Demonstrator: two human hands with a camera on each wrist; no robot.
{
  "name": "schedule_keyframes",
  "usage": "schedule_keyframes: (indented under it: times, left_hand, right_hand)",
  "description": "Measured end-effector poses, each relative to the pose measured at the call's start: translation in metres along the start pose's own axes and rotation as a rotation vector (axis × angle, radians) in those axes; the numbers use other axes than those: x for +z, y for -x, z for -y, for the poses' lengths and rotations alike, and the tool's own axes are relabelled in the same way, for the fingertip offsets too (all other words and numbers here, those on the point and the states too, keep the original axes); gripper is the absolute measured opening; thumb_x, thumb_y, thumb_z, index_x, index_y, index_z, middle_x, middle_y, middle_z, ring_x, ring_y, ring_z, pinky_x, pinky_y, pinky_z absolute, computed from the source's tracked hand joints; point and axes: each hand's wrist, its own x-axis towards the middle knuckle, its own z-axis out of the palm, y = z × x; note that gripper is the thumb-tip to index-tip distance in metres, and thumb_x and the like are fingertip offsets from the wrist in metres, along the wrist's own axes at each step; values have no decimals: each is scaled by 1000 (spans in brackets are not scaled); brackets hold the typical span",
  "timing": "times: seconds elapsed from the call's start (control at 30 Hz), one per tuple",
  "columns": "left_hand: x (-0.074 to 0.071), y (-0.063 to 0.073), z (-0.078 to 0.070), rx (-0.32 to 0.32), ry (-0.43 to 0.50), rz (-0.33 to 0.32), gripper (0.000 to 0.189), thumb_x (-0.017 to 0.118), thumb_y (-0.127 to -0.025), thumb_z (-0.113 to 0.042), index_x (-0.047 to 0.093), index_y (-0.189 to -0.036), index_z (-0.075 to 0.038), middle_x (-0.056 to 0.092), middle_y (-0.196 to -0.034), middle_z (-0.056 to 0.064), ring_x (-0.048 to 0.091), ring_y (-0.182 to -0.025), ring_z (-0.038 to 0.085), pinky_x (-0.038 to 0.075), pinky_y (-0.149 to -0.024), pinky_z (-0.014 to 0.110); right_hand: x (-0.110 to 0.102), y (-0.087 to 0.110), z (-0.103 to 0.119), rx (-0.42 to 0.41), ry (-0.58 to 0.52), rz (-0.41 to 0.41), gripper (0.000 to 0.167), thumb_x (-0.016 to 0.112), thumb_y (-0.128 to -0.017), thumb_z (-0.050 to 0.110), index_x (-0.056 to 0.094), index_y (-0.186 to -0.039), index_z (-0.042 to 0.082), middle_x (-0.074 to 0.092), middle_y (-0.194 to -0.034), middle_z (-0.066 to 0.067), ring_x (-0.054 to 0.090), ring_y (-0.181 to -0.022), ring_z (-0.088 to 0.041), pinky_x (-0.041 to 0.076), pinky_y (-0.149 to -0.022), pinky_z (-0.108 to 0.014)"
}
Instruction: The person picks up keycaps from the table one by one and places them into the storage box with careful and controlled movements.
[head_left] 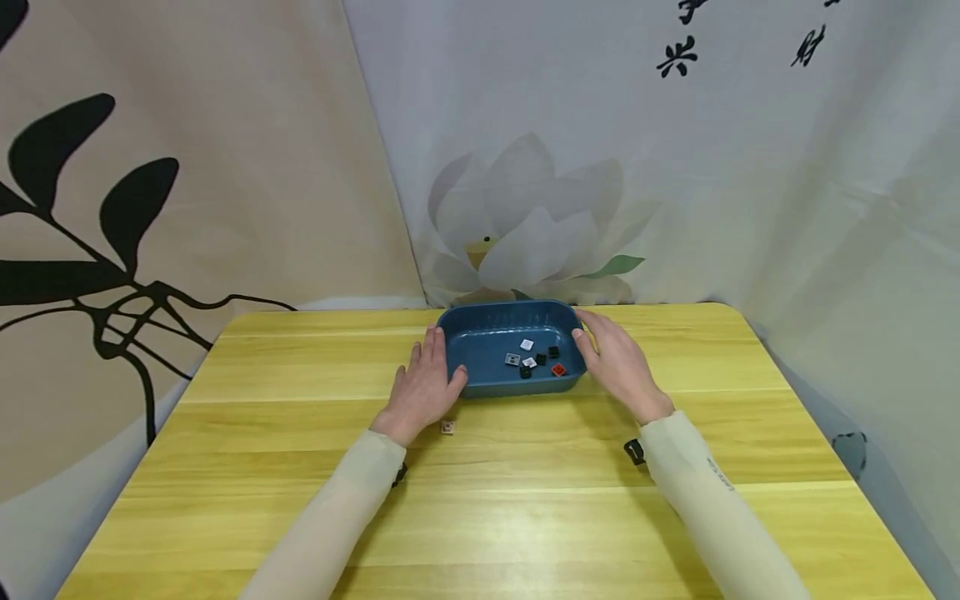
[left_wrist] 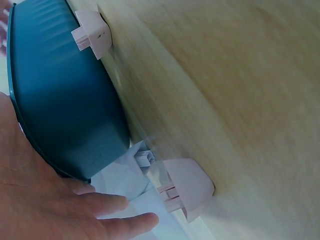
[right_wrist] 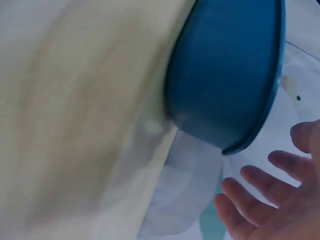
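Note:
A blue rectangular tray (head_left: 495, 390) stands near the far edge of the wooden table. Several small keyboard keycaps lie inside it, among them a red keycap (head_left: 558, 369), a black keycap (head_left: 553, 352) and a white keycap (head_left: 527, 344). My left hand (head_left: 424, 387) is at the tray's left end, fingers extended and thumb by the front rim. At the right end is my right hand (head_left: 618, 360), its fingers relaxed and spread beside the rim; the right wrist view shows a gap between them. A pale pink keycap (left_wrist: 190, 187) lies on the table outside the tray.
Another pink keycap (left_wrist: 95, 32) is close to the tray wall, and a whitish keycap (left_wrist: 142, 157) sits by its corner. One loose keycap (head_left: 447, 427) shows beside the left wrist. A printed curtain (head_left: 540, 125) hangs behind the wooden table (head_left: 510, 500).

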Motion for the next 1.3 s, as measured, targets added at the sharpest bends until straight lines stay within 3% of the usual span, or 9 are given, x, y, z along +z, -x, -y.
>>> schedule_keyframes:
  times: [0.3,0.6,0.83,1.0,1.3]
  left_hand:
    - [1,-2,2,4,-16,8,84,41,-106,-48,4,-166,-4,-5,-174,11,13,-156,45,22,-117,70]
    - [-4,0,2,15,-40,1,84,40,-106,-52,7,-166,-4,2,-174,14,12,-156,46,20,-116,72]
    - [-16,-1,6,31,-52,9,86,32,-106,-62,12,-166,-4,9,-173,16,12,-156,45,21,-118,70]
    - [-31,5,16,36,-17,-20,87,31,-106,-64,14,-166,-4,10,-172,18,12,-156,45,21,-117,71]
    - [-53,22,47,35,6,-62,88,34,-105,-64,16,-165,-1,9,-171,22,12,-155,48,21,-116,72]
  right_hand:
    - [12,0,-23,94,-109,122,60,31,-114,37,22,-165,6,37,-163,-18,38,-148,-41,30,-119,-57]
    - [23,-4,-21,67,-12,167,61,31,-115,32,15,-165,3,32,-164,-21,43,-143,-44,35,-116,-57]
    - [22,-4,-21,58,20,190,61,30,-115,31,13,-165,0,32,-163,-24,45,-141,-45,37,-114,-58]
    - [20,-5,-21,61,13,187,61,32,-115,29,13,-164,0,30,-164,-24,42,-143,-45,35,-115,-58]
    - [21,-5,-19,54,11,199,61,32,-115,28,13,-164,-2,24,-167,-23,35,-148,-44,31,-118,-57]
